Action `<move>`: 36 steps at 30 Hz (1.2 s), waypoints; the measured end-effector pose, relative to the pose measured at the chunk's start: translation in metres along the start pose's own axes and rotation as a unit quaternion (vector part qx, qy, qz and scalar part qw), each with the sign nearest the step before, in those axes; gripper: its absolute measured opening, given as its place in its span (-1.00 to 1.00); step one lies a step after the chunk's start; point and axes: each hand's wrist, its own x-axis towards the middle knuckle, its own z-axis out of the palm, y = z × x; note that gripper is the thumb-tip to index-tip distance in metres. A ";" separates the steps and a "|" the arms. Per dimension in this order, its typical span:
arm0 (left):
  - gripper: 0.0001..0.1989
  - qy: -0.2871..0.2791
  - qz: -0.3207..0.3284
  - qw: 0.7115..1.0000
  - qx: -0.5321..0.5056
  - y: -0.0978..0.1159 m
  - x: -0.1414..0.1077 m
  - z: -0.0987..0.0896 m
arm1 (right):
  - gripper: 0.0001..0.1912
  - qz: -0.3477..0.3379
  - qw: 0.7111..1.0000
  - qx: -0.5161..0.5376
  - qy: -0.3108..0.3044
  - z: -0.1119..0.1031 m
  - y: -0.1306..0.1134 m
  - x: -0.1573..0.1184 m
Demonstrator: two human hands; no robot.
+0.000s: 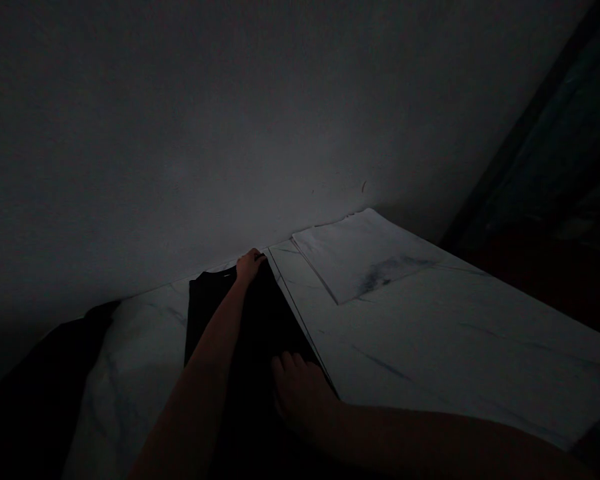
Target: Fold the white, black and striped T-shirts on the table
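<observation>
A black garment (260, 320), most likely a shirt, lies folded into a long strip on a white marble-patterned table (460, 360). A small pale label shows at its neckline, on the far edge near the wall. At the garment's far right corner my left hand (250, 265) is closed, pinching the cloth between thumb and fingers. Nearer to me, my right hand (303, 390) rests palm down on the garment close to its right edge. Its fingers lie close together on the cloth; the thumb is not clear in the dim light.
A grey wall (220, 133) rises behind the table. Pale flat sheets (365, 257) lie against it at the back right. Dark cloth (45, 380) covers the table's left side. Beyond the right edge, the surroundings are too dark to make out.
</observation>
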 end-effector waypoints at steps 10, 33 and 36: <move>-0.72 0.011 0.026 0.998 0.064 0.010 -0.003 -0.003 | -0.61 -0.005 0.998 -0.007 -0.056 -0.016 -0.003 -0.007; -0.56 -0.170 0.279 0.931 0.165 0.022 -0.156 -0.051 | -0.40 -0.154 0.984 -0.080 0.038 0.015 0.063 0.023; -0.53 -0.194 0.306 0.919 0.155 0.026 -0.209 -0.050 | -0.41 -0.134 0.987 -0.076 0.035 0.018 0.051 -0.018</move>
